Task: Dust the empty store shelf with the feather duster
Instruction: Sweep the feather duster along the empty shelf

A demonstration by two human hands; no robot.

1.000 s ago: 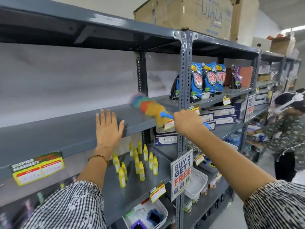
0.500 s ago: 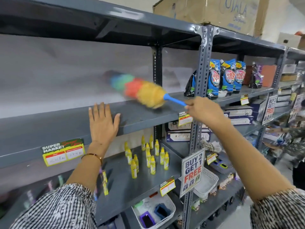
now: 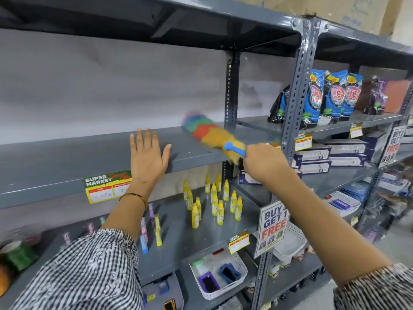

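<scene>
The empty grey metal shelf (image 3: 67, 159) runs across the left half of the view at chest height. My left hand (image 3: 148, 156) lies flat on its front edge, fingers spread, holding nothing. My right hand (image 3: 264, 163) is closed around the blue handle of the rainbow feather duster (image 3: 211, 135). The duster's fluffy head, blurred by motion, lies low over the right end of the shelf, just left of the rear upright.
A perforated upright post (image 3: 297, 90) stands right of my right hand. Blue pouches (image 3: 335, 97) fill the adjoining shelf. Several yellow bottles (image 3: 214, 202) stand on the shelf below. A "buy 2 get 1 free" sign (image 3: 272, 227) sticks out at the front. White baskets (image 3: 220, 271) sit lower down.
The duster head swept left and up over the shelf, then came back right and down toward the front edge. My left hand stayed flat on the shelf. The view shifted left.
</scene>
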